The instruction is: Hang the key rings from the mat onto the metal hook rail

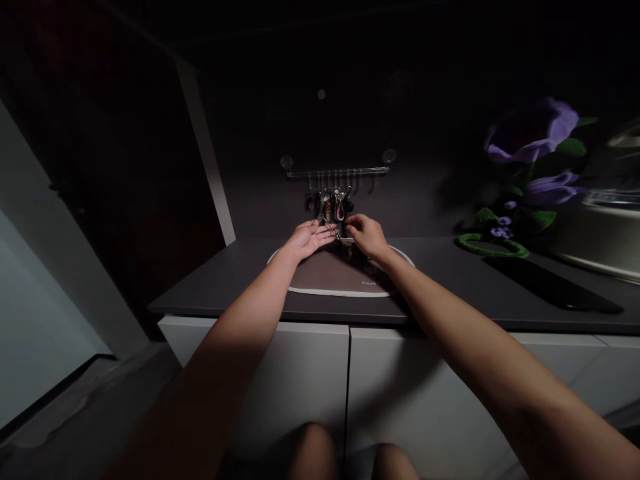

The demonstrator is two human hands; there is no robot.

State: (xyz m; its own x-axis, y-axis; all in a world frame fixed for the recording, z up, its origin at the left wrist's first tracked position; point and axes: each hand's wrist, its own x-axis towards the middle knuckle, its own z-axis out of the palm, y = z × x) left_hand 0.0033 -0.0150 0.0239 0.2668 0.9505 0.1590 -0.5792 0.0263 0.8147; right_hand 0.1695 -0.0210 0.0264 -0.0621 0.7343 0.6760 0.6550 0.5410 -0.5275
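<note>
Both my arms reach out over a dark countertop (225, 280) to an oval brown mat (330, 273) with a white rim. My left hand (310, 238) lies palm up with fingers stretched out above the mat's far edge. My right hand (367, 235) is curled in a pinch on a small metal thing (345, 239), perhaps a key or keyring, held just off my left fingertips. Behind them hang several keys and small trinkets (333, 203) from hooks on a wall rail (337, 171).
Purple artificial flowers (533, 133) with a green loop (493, 247) stand at the right. A shiny metal pot or appliance (607, 227) sits at the far right. White cabinet doors (310, 373) are below the counter. The room is dim.
</note>
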